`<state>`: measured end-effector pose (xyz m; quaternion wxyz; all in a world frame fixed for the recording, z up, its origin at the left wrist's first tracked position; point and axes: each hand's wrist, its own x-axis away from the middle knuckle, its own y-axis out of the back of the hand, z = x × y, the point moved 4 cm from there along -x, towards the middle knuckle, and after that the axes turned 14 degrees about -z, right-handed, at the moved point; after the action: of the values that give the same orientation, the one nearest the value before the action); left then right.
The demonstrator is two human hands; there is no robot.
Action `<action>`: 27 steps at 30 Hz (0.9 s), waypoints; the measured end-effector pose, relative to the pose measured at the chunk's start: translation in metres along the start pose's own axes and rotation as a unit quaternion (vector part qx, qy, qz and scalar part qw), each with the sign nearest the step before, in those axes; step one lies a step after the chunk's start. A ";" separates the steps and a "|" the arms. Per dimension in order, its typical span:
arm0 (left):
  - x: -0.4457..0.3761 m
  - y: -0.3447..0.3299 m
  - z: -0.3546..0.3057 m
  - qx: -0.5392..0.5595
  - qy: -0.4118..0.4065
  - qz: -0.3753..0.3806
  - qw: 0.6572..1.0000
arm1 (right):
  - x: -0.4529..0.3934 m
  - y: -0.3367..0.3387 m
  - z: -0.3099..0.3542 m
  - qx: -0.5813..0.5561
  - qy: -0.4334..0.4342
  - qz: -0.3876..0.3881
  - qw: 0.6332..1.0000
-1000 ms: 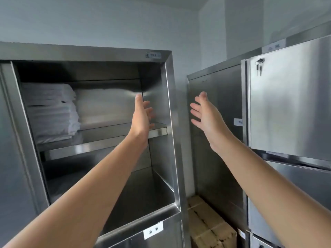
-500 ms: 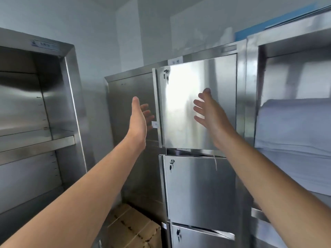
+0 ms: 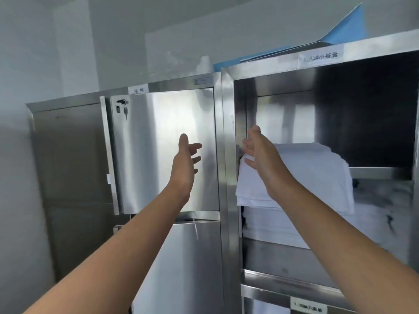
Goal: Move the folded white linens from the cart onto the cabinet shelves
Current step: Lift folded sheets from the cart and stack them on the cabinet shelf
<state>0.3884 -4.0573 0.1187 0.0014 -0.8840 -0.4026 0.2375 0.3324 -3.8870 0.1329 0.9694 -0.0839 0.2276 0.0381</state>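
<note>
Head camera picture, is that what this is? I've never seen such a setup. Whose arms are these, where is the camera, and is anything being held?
Yes. There is no machine here: a person wears a wide-angle camera on the head, so you see their own two bare arms reaching forward. The left hand is raised in front of a closed steel cabinet door, fingers spread, holding nothing. The right hand is also open and empty, raised in front of the stack of folded white linens in an open cabinet. Whether it touches them I cannot tell. More linens lie beneath that stack. The cart is out of view.
</note>
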 end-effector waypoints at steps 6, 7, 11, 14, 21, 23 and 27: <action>-0.010 -0.078 0.029 0.027 0.023 0.053 0.998 | -0.044 0.054 -0.021 0.031 -0.010 -0.057 0.998; -0.014 -0.090 0.032 0.034 0.023 0.063 0.997 | -0.051 0.061 -0.023 0.037 -0.008 -0.067 0.997; -0.029 -0.135 0.042 0.052 0.029 0.100 0.993 | -0.076 0.087 -0.033 0.046 0.006 -0.108 0.993; -0.047 -0.166 0.051 0.044 0.012 0.130 0.990 | -0.096 0.103 -0.038 0.082 0.028 -0.145 0.986; -0.095 -0.243 0.072 -0.048 -0.015 0.203 0.978 | -0.164 0.135 -0.076 0.345 0.092 -0.186 0.915; -0.102 -0.258 0.088 -0.085 -0.032 0.211 0.973 | -0.174 0.145 -0.098 0.420 0.101 -0.179 0.884; -0.113 -0.279 0.114 -0.216 -0.186 0.149 0.947 | -0.180 0.151 -0.133 0.588 0.182 -0.161 0.772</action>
<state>0.0782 -3.9705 0.1192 -0.2994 -0.8535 -0.3007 0.3024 0.0966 -3.7694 0.0741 0.7622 0.4613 0.3610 -0.2756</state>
